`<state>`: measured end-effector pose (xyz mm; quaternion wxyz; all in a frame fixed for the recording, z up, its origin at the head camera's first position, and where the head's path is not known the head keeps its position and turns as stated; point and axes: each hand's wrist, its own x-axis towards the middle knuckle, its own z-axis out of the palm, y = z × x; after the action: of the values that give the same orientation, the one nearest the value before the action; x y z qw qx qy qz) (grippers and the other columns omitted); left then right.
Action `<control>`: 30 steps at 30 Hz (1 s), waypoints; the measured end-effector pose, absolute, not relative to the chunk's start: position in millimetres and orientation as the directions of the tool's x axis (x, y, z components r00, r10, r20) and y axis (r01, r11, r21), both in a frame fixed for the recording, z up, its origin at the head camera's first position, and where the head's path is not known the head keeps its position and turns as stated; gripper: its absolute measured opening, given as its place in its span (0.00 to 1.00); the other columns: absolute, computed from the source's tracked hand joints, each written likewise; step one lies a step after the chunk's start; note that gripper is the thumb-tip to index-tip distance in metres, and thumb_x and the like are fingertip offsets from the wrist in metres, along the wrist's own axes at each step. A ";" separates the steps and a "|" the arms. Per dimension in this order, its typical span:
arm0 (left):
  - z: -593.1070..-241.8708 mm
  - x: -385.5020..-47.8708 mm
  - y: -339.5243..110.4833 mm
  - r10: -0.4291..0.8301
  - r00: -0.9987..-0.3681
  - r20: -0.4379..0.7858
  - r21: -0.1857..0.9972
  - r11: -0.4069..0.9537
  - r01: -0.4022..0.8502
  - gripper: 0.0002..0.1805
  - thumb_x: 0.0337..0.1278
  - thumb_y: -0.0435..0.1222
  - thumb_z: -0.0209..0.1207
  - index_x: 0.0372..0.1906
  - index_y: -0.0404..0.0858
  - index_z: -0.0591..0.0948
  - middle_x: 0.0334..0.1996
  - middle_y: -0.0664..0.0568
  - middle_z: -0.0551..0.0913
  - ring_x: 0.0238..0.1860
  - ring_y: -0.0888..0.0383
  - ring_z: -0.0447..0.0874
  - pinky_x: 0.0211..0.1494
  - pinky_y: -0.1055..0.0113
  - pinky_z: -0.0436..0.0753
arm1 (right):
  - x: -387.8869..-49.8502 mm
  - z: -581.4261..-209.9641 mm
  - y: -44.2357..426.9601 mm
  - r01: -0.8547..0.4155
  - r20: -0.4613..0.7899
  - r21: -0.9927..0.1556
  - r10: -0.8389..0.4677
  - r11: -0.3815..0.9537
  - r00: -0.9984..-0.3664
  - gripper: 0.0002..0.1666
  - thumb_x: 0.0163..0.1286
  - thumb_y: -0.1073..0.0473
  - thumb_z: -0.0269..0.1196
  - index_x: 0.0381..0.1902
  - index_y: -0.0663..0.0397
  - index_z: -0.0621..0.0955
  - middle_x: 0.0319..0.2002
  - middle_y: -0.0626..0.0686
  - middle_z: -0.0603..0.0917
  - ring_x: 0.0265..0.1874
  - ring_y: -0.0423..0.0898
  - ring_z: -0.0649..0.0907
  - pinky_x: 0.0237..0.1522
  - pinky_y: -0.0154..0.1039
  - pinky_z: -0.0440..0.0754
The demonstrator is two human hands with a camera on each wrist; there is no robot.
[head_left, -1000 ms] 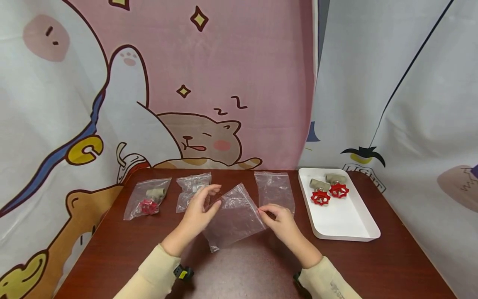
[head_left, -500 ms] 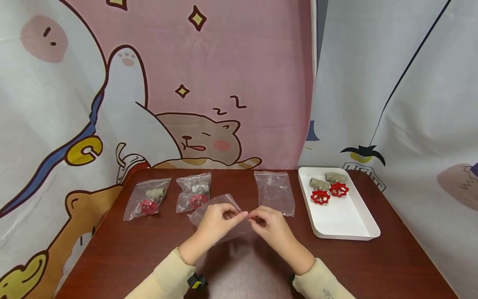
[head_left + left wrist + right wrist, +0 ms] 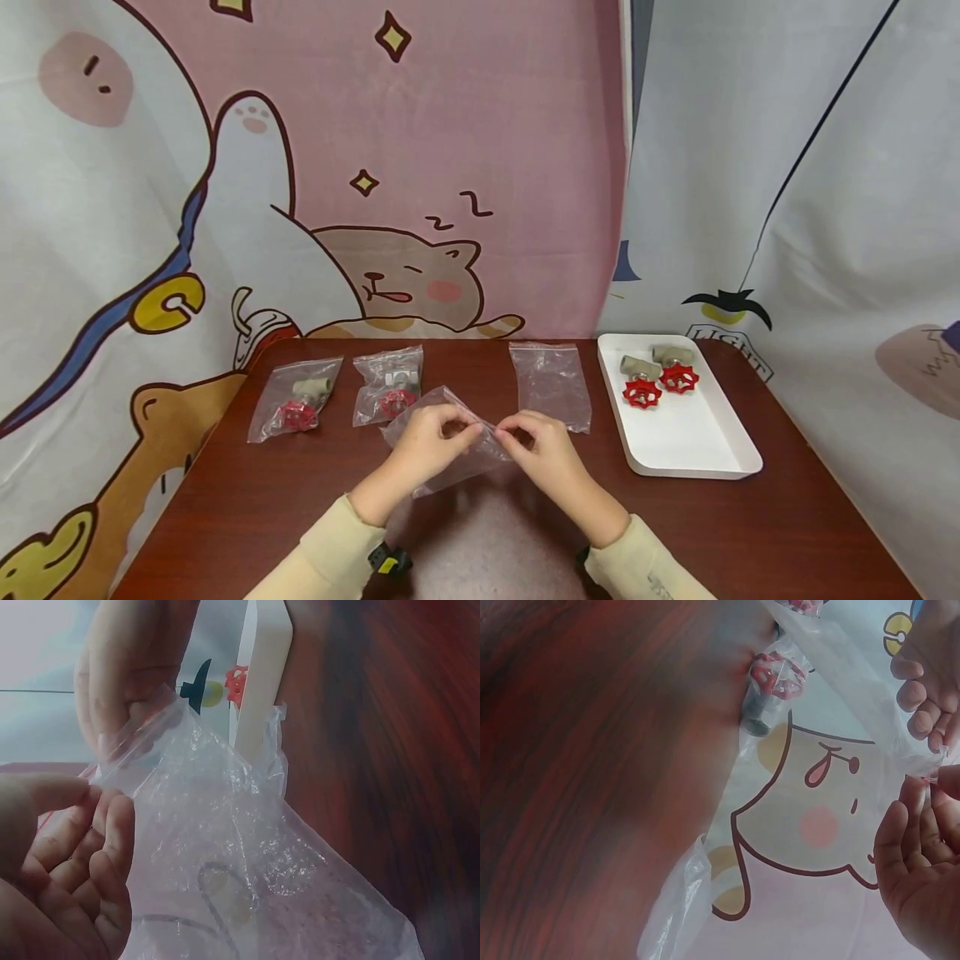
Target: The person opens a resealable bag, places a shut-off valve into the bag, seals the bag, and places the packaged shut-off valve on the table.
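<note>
Backdrop: printed curtain (image 3: 510, 125), pink and white, cartoon animals, hung behind a dark red-brown table (image 3: 210, 517). Items, left to right as I stand and look:

1. Left bagged valve (image 3: 298, 414): red wheel, tan body, clear bag, on the table.
2. Second bagged valve (image 3: 395, 403): red wheel, pale body, clear bag, just beyond the left hand.
3. Left hand (image 3: 429, 442): thumb and fingers brought together, pinching the top edge of the clear bag.
4. Clear bag (image 3: 468, 468): mid-table, slack, slung between both hands, its strip edge running from one to the other.
5. Right hand (image 3: 546, 446): fingertips together on the same edge, close to the left hand's.
6. Flat bag (image 3: 553, 387): on the table behind the right hand.
7. White tray (image 3: 690, 446): two loose valves, near valve (image 3: 641, 393) and far valve (image 3: 678, 377), side by side at its far end.

Handling note, my judgement: the work is at the strip. Fingertips are best set close together, gripping lightly and evenly, so the thin film does not crease or tear.

Markings: curtain lettering (image 3: 723, 335) at right, apparently "LIGHT"; two Z shapes above the sleeping animal. Print on the right sleeve (image 3: 645, 562), unreadable. No brand legible on valves or bags.
</note>
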<state>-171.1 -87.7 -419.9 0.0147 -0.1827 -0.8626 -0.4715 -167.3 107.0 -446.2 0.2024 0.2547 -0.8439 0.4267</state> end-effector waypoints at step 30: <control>-417.6 -166.2 -89.5 0.293 -0.930 0.221 0.757 0.551 0.353 0.05 0.53 0.37 0.60 0.26 0.47 0.83 0.17 0.63 0.79 0.19 0.69 0.74 0.23 0.74 0.74 | -172.6 -449.6 110.0 -0.552 0.584 -0.577 -0.168 0.601 -0.794 0.04 0.56 0.69 0.68 0.28 0.57 0.85 0.24 0.49 0.85 0.24 0.36 0.80 0.26 0.30 0.79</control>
<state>-166.2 -89.5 -417.6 0.0343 -0.1834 -0.8799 -0.4371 -172.6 110.0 -449.6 0.2436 0.2090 -0.8610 0.3944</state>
